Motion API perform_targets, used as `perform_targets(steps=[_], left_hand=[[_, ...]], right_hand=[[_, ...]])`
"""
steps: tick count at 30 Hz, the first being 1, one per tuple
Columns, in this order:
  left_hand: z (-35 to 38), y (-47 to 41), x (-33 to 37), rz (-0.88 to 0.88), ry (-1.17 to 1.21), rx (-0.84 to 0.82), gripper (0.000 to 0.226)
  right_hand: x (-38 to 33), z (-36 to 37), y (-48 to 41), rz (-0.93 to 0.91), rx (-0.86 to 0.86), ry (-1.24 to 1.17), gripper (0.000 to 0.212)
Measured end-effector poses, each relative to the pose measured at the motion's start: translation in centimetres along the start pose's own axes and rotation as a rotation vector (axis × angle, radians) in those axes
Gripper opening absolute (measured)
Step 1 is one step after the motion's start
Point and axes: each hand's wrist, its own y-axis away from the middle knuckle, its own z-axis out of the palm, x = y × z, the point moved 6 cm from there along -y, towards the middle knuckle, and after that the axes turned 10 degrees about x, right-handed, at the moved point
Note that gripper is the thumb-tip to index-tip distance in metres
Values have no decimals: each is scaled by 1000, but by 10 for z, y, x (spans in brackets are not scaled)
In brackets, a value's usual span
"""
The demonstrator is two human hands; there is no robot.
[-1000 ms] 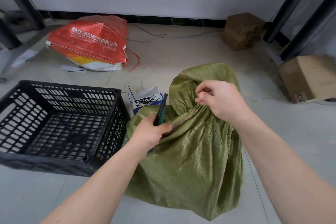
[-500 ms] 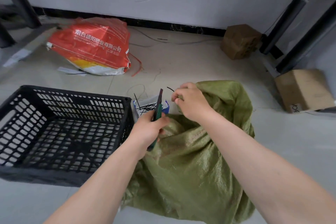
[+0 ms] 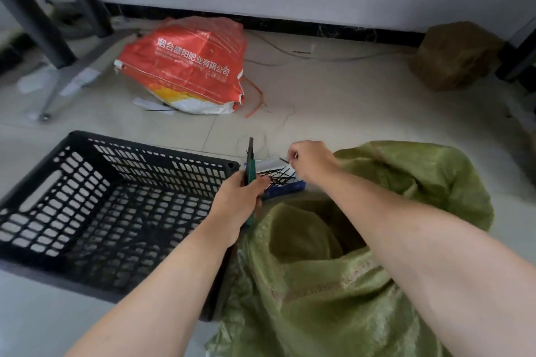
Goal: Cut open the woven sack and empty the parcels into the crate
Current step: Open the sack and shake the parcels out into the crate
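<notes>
A green woven sack [image 3: 333, 284] lies on the floor at the lower right, its mouth loose and gaping; its contents are hidden. A black slatted plastic crate [image 3: 95, 211] stands just left of it, with nothing inside. My left hand [image 3: 240, 200] is shut on a green-handled utility knife [image 3: 249, 165], blade pointing up, between crate and sack. My right hand [image 3: 310, 162] reaches past the sack and pinches a black cable tie [image 3: 285, 160] over a small blue and white box [image 3: 278, 180] that holds several cut ties.
An orange printed sack [image 3: 188, 66] lies on the tiled floor behind the crate. Brown wrapped parcels [image 3: 455, 55] sit by the far wall at the right. Dark metal frame legs [image 3: 37, 23] stand at the back left, and loose strings cross the floor.
My right hand let go of the sack's gathered neck and moved left and forward to the small box with a black tie in its fingers. The sack mouth has fallen open.
</notes>
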Motion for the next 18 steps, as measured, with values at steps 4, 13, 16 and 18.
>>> perform_targets(steps=[4, 13, 16, 18], left_hand=[[10, -29, -11, -48, -71, 66, 21], [13, -59, -53, -221, -5, 155, 28], [10, -59, -62, -263, 26, 168, 22], [11, -58, -63, -271, 65, 159, 24]], right_hand=[[8, 43, -39, -5, -126, 112, 17], [35, 124, -88, 17, -292, 170, 32], [43, 132, -87, 32, -305, 147, 43], [47, 132, -85, 24, -309, 131, 51]])
